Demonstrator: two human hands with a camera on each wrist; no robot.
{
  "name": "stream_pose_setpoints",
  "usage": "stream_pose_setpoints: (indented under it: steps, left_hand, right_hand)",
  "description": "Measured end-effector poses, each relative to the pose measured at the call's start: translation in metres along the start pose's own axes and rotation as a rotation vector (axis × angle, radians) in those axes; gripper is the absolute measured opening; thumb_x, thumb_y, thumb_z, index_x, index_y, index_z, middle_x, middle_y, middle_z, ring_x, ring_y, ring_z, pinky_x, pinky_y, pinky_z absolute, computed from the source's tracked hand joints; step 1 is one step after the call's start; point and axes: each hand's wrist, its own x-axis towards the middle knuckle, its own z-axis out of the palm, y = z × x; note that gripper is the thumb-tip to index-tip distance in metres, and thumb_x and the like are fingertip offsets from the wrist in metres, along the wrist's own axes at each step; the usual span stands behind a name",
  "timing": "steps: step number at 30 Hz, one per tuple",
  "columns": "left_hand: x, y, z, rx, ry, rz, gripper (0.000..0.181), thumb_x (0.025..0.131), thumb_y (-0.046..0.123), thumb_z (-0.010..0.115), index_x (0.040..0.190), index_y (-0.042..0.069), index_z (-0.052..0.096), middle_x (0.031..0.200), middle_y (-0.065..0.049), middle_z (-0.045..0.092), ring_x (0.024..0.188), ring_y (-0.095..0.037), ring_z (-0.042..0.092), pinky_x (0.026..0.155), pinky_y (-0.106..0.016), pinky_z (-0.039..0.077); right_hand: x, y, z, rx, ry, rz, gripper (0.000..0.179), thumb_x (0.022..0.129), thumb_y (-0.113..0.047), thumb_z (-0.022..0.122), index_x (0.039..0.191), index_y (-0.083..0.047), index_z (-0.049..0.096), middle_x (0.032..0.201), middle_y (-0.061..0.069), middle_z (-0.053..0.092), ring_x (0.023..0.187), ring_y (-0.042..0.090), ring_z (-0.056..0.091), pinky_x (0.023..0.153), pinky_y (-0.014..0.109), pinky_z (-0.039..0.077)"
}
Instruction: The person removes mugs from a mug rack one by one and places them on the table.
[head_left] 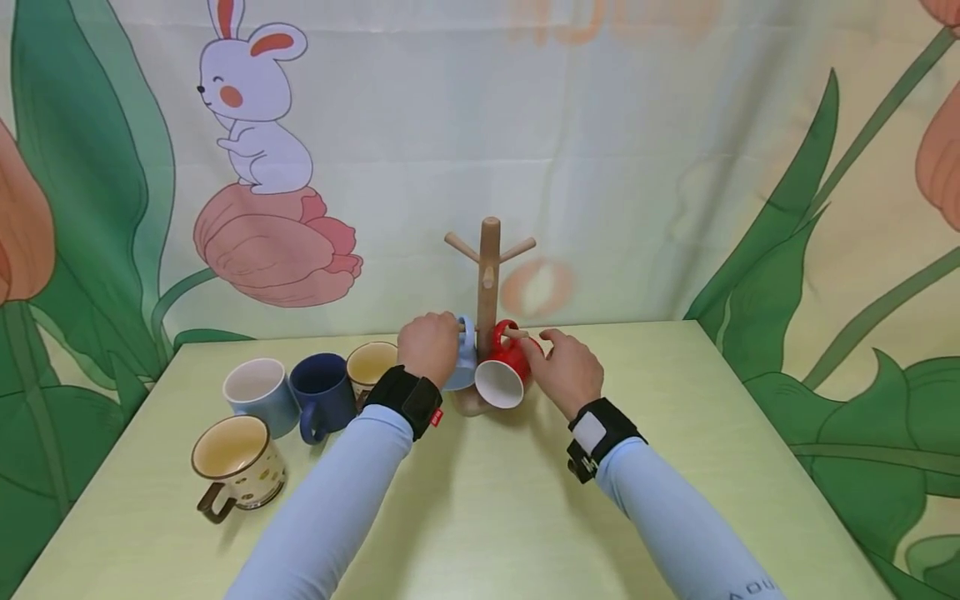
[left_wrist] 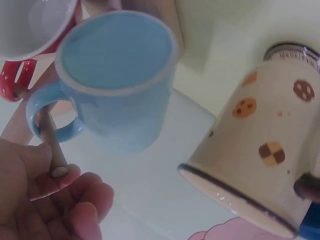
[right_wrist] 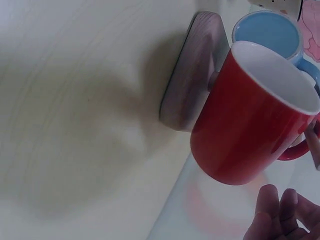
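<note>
A wooden mug tree (head_left: pixel 489 275) stands near the table's back edge. On one lower peg (left_wrist: pixel 48 135) hangs a light blue mug (left_wrist: pixel 120 115) by its handle, its base facing the left wrist camera. My left hand (head_left: pixel 429 354) pinches that peg's end between thumb and finger (left_wrist: pixel 42 187), beside the mug handle. A red mug (right_wrist: pixel 240 120) with a white inside hangs by its handle from another lower peg (right_wrist: pixel 313 145), its mouth tilted down. My right hand (head_left: pixel 566 371) is close to this peg's tip, its visible fingers (right_wrist: pixel 268 200) apart from the mug.
Left of the mug tree stand a cream mug (head_left: pixel 371 362), a navy mug (head_left: pixel 322 387) and a white-and-blue mug (head_left: pixel 262 404). A patterned cream mug (head_left: pixel 251 479) with a brown handle is nearer the front. A printed curtain (head_left: pixel 637 167) hangs behind the table (head_left: pixel 675 417).
</note>
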Motion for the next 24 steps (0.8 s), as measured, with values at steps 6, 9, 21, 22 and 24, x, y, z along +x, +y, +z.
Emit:
stream_pose_setpoints:
  steps: [6,9,21,22,24]
  left_hand:
    - [-0.017,-0.006,0.000,0.053,-0.044,-0.041,0.017,0.098,0.015,0.061,0.100,0.001,0.071,0.086,-0.015,0.068,0.073,-0.030,0.068,0.060,-0.044,0.056]
    - [-0.034,-0.008,0.001,0.042,-0.030,-0.036,0.024,0.096,0.023,0.066,0.102,0.000,0.069,0.087,-0.018,0.064,0.073,-0.033,0.066,0.058,-0.045,0.055]
    - [-0.089,-0.012,0.013,-0.001,-0.282,0.013,0.043,0.089,0.048,0.069,0.089,0.005,0.070,0.068,-0.009,0.062,0.065,-0.027,0.063,0.068,-0.051,0.052]
    - [-0.090,-0.012,0.013,-0.006,-0.302,0.011,0.044,0.090,0.049,0.069,0.091,0.005,0.071,0.069,-0.009,0.063,0.066,-0.028,0.063,0.068,-0.050,0.052]
    - [-0.093,-0.011,0.014,-0.028,-0.337,-0.006,0.045,0.090,0.049,0.068,0.096,0.005,0.071,0.075,-0.011,0.066,0.069,-0.030,0.064,0.067,-0.049,0.052]
  right_hand:
    - [-0.003,0.009,0.003,0.083,-0.060,0.129,0.062,0.098,-0.056,0.048,0.130,-0.005,0.062,0.111,0.015,0.071,0.100,0.032,0.066,0.081,0.048,0.051]
    - [-0.003,0.013,0.005,0.109,-0.112,0.173,0.067,0.098,-0.057,0.046,0.133,0.000,0.058,0.125,0.019,0.065,0.111,0.036,0.062,0.091,0.051,0.049]
    - [-0.004,0.013,0.024,0.525,-0.407,0.462,0.080,0.098,-0.064,0.043,0.132,0.009,0.048,0.113,0.021,0.058,0.102,0.038,0.064,0.083,0.045,0.056]
    - [-0.004,0.013,0.025,0.572,-0.425,0.482,0.080,0.097,-0.064,0.043,0.131,0.008,0.048,0.113,0.020,0.059,0.103,0.038,0.064,0.084,0.044,0.055]
    - [-0.004,0.013,0.028,0.663,-0.459,0.514,0.081,0.097,-0.065,0.043,0.132,0.008,0.047,0.111,0.021,0.061,0.101,0.036,0.064,0.086,0.043,0.055]
